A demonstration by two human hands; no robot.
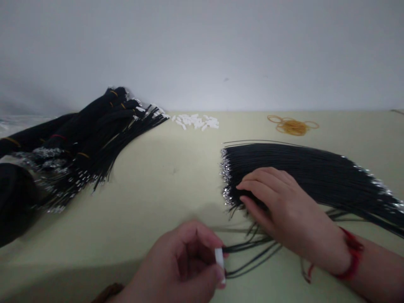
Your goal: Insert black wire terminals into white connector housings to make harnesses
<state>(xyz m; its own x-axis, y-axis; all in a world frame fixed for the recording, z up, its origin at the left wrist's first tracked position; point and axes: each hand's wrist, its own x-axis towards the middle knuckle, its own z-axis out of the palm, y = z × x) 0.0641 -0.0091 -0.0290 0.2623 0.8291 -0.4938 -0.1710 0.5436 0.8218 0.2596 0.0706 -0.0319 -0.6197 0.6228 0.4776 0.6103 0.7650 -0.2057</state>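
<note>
Low in the middle, my left hand (186, 265) pinches a white plastic connector (219, 264) between thumb and fingers. Several black wires (252, 244) run from the connector to the right and pass under my right wrist. My right hand (280, 198) lies over the near left end of a broad bundle of black wires (303, 168). Its fingers and thumb curl together on wires at that end; how many they grip is hidden. Shiny metal tips (225, 176) line the bundle's left end, and more metal tips show at its right end.
Small white connectors (195, 122) lie loose in a pile by the wall. Yellow rubber bands (293, 126) are heaped at the back right. Tied bunches of black wires (91, 126) cover the left of the pale table (164, 168). A dark rounded object (14, 202) stands at the left edge.
</note>
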